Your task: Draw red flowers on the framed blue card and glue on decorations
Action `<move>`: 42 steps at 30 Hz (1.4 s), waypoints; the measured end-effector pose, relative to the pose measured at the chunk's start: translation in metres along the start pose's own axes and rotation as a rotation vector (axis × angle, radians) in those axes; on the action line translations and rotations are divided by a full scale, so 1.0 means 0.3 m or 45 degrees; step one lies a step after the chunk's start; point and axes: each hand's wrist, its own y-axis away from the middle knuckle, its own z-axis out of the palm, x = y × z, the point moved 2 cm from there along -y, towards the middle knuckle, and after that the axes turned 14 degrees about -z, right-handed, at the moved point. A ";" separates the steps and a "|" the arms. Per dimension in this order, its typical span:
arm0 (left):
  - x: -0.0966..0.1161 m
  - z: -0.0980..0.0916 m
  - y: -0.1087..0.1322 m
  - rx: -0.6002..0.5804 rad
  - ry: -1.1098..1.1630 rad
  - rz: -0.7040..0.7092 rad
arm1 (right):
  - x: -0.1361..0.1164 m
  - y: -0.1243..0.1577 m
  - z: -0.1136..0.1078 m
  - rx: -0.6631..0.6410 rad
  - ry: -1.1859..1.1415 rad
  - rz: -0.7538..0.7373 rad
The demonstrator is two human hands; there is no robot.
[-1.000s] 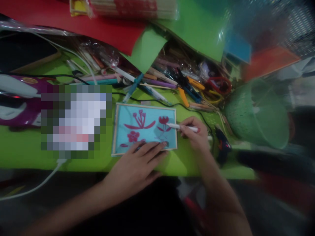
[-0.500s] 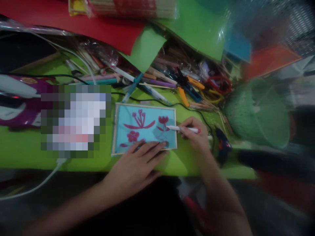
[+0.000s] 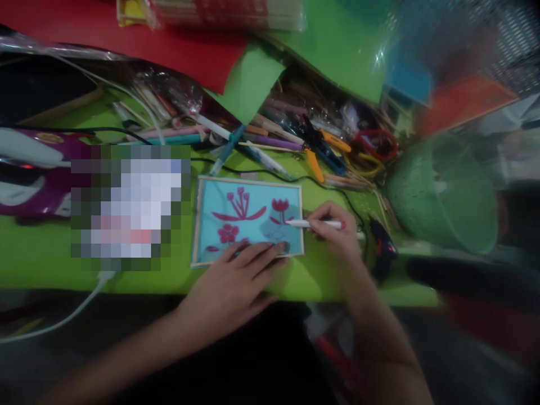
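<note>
Flat on the lime-green counter (image 3: 42, 259), close to its front edge: a pale-blue picture board (image 3: 257, 232) in a thin, light wooden frame, long axis along that edge, red cut-out flowers and leaves on its matte face. Pinned at the near side by the left hand (image 3: 234, 284), palm down, fingers spread across the lower frame. Pinched in the right hand (image 3: 335, 236), just off the board's right edge: a slim white pen (image 3: 320, 224) with a red rear end, nearly level, tip pointing left and meeting the right-hand flower beside its stem. Nearer to that flower, the right hand; both hands apart. Toward the counter's far edge, a heap of pens and orange-handled pliers (image 3: 320, 149); at the right end, a green perforated basket (image 3: 441, 197).
</note>
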 end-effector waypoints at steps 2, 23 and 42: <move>-0.001 0.002 0.000 -0.005 0.000 -0.001 | -0.005 -0.001 0.001 0.002 0.011 0.007; -0.002 -0.003 -0.002 0.020 -0.002 0.004 | -0.006 -0.003 0.011 0.014 0.065 0.005; 0.004 -0.004 -0.007 -0.004 0.007 -0.009 | -0.017 -0.010 0.018 0.002 0.108 -0.019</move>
